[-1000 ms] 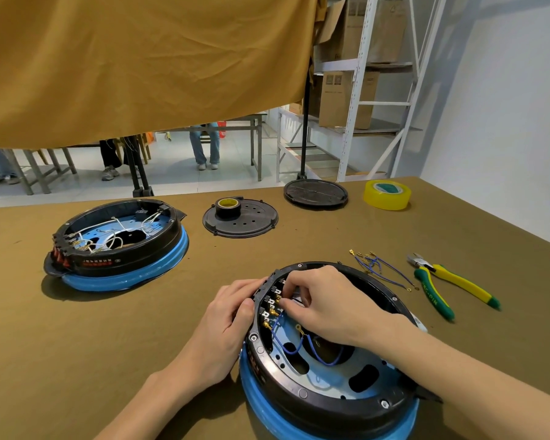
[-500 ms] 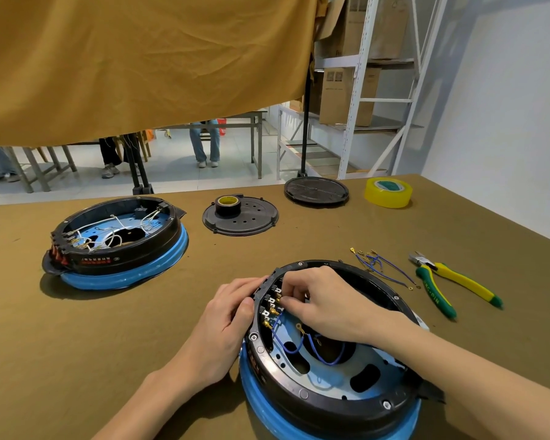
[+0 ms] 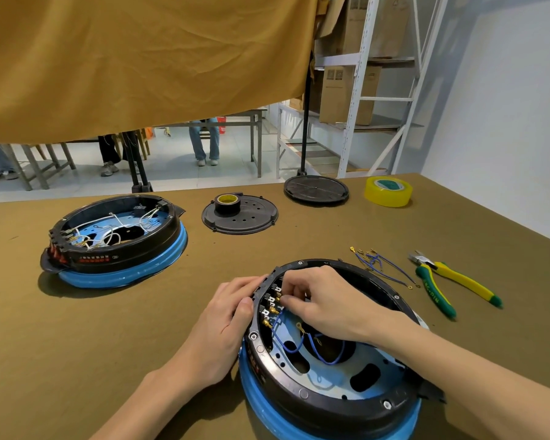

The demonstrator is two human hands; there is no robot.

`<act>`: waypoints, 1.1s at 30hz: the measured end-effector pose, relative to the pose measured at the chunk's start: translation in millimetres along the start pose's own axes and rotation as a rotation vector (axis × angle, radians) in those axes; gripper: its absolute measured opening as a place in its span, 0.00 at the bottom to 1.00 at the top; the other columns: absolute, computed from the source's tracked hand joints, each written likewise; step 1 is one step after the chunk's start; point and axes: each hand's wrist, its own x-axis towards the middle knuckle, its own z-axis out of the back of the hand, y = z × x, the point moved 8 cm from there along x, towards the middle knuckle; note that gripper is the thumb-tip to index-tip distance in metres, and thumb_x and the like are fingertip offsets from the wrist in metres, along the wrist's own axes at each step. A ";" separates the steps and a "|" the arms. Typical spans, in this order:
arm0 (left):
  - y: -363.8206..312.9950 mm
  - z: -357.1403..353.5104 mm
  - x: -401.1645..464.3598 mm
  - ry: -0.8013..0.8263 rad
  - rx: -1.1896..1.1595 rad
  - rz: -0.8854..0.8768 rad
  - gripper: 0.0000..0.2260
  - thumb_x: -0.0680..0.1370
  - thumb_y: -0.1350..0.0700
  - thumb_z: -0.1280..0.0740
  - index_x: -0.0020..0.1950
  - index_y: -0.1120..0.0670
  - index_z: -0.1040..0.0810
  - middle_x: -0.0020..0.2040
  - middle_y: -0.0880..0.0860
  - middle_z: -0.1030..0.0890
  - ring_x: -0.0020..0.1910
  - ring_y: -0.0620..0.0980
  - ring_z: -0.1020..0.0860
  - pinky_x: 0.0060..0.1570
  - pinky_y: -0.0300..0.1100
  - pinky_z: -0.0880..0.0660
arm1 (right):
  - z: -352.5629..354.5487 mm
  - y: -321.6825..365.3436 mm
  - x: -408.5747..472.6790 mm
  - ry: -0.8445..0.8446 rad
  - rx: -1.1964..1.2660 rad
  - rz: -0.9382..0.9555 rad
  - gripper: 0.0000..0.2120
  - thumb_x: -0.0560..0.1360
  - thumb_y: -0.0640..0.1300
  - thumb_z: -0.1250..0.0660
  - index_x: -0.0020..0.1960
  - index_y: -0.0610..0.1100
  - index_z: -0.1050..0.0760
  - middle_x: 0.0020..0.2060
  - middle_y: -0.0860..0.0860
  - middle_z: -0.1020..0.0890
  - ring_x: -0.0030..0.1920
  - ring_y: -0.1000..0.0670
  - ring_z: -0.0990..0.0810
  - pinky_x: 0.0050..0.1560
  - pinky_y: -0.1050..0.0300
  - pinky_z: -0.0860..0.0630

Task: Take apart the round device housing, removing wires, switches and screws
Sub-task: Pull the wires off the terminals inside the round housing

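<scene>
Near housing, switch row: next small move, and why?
Probably pull the pinched connector straight off its switch terminal. The right hand has its fingertips at the terminals on the near housing wall, the left hand braces the rim outside, and blue wires are plugged into the row. Freed blue wires already lie by the pliers.

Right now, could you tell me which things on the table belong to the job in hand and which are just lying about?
In use:
- near round housing, braced by left hand
- switch terminals, worked by right hand
- blue wires inside
- pulled blue wires
- cutting pliers

Lying about:
- second housing
- two black covers
- yellow tape roll
</scene>
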 end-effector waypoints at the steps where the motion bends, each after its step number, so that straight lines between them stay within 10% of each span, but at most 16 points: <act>1: 1.2 -0.4 -0.1 0.009 0.012 0.008 0.28 0.82 0.33 0.55 0.77 0.40 0.30 0.69 0.35 0.26 0.73 0.44 0.32 0.70 0.49 0.32 | 0.4 -0.7 0.4 -0.006 -0.003 -0.005 0.08 0.80 0.44 0.32 0.42 0.45 0.23 0.32 0.49 0.20 0.33 0.51 0.25 0.35 0.61 0.31; 33: -1.2 -0.6 -1.7 -0.018 0.042 0.007 0.30 0.81 0.33 0.57 0.77 0.42 0.31 0.69 0.36 0.26 0.73 0.42 0.31 0.70 0.52 0.30 | 2.2 2.5 -1.6 0.003 0.035 0.009 0.08 0.79 0.42 0.32 0.41 0.44 0.23 0.32 0.49 0.20 0.33 0.50 0.26 0.34 0.63 0.32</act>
